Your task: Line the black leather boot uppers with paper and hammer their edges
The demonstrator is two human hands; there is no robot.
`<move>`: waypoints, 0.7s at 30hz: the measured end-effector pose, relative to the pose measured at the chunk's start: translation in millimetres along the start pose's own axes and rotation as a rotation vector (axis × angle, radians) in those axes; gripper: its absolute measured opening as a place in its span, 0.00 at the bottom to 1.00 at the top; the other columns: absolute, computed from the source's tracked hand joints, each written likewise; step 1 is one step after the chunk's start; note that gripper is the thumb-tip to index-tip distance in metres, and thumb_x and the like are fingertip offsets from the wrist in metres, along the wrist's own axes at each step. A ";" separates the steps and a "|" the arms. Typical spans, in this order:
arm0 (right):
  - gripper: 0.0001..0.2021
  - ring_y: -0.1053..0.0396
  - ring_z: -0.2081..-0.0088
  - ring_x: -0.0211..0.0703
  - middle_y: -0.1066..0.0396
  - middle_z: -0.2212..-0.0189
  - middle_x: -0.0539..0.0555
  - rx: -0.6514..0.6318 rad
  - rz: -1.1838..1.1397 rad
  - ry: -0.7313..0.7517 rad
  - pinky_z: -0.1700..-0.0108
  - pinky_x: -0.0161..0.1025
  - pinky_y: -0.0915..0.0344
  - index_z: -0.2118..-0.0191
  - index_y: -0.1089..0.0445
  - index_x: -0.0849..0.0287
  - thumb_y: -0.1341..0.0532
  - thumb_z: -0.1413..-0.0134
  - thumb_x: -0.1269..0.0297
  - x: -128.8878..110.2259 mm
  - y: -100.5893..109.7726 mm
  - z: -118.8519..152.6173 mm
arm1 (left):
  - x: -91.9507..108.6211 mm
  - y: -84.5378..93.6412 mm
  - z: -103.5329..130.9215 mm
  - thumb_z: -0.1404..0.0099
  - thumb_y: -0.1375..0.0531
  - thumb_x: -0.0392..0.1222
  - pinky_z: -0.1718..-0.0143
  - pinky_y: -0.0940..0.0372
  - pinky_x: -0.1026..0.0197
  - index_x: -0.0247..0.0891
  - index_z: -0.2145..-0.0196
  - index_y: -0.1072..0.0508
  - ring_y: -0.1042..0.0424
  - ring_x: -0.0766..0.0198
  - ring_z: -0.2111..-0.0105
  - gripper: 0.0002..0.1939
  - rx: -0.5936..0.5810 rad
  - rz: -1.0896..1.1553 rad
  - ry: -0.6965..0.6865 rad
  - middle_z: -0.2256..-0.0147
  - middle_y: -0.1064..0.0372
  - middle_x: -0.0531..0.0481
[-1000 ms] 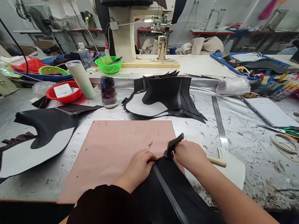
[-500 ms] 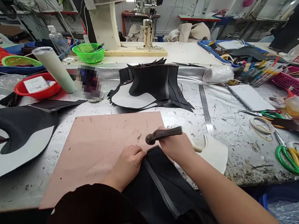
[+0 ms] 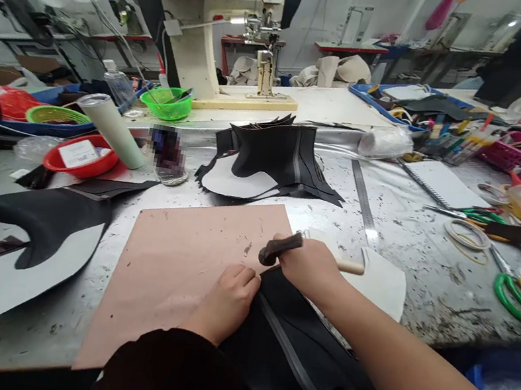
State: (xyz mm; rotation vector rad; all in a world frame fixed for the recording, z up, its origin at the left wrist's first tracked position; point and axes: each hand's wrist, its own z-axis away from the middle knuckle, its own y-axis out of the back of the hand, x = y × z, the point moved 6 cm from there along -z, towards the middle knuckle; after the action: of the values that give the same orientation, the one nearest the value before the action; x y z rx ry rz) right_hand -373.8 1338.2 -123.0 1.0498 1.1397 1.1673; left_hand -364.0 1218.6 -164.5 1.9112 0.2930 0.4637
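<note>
My right hand [image 3: 311,268] is closed around a hammer [image 3: 281,247], its dark metal head at the left and its pale wooden handle sticking out to the right. Just below the hammer head is the top end of a black leather piece [image 3: 285,327] with a grey strip along it. My left hand [image 3: 235,295] pinches that piece's upper left edge, fingers curled. Under the left hand and the leather's top end lies a pinkish board [image 3: 178,261]. The leather's lower part runs down over my dark apron.
Stacked black pieces [image 3: 272,157] stand behind the board; more leather [image 3: 59,220] lies at left. A steel ruler [image 3: 363,200], a white piece [image 3: 383,284], a notebook [image 3: 448,184] and green-and-yellow scissors [image 3: 519,301] are at right. A sewing machine [image 3: 192,35] stands at the back.
The view has shifted, so the scene sits lower and further right. The hammer has turned in my right hand, its head now lower against the leather's end and more of its handle showing.
</note>
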 end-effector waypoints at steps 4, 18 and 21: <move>0.11 0.30 0.71 0.44 0.27 0.73 0.56 -0.095 -0.026 -0.033 0.76 0.35 0.51 0.68 0.30 0.60 0.50 0.52 0.74 -1.2 -11.6 3.4 | -4.0 3.5 1.3 0.38 0.52 0.28 0.65 0.38 0.58 0.37 0.68 0.31 0.36 0.61 0.68 0.12 -0.040 0.106 0.092 0.70 0.35 0.48; 0.13 0.29 0.70 0.47 0.27 0.73 0.59 -0.055 -0.003 -0.021 0.75 0.36 0.49 0.71 0.28 0.61 0.50 0.53 0.75 -6.7 -15.8 4.7 | -16.7 0.3 3.6 0.43 0.47 0.26 0.63 0.38 0.60 0.38 0.68 0.31 0.36 0.61 0.66 0.10 -0.137 0.249 0.349 0.68 0.35 0.49; 0.14 0.29 0.70 0.48 0.27 0.73 0.59 -0.030 -0.011 -0.019 0.74 0.36 0.48 0.71 0.27 0.61 0.50 0.53 0.75 -6.1 -16.7 4.4 | -19.4 5.3 10.0 0.42 0.45 0.28 0.59 0.39 0.57 0.38 0.67 0.31 0.36 0.60 0.62 0.08 -0.109 0.289 0.429 0.65 0.34 0.50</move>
State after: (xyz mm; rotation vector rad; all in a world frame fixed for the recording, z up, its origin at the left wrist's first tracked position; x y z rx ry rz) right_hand -367.5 1330.2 -138.3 1.0287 1.1085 1.1600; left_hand -376.9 1200.3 -166.4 1.7407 0.2626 1.0664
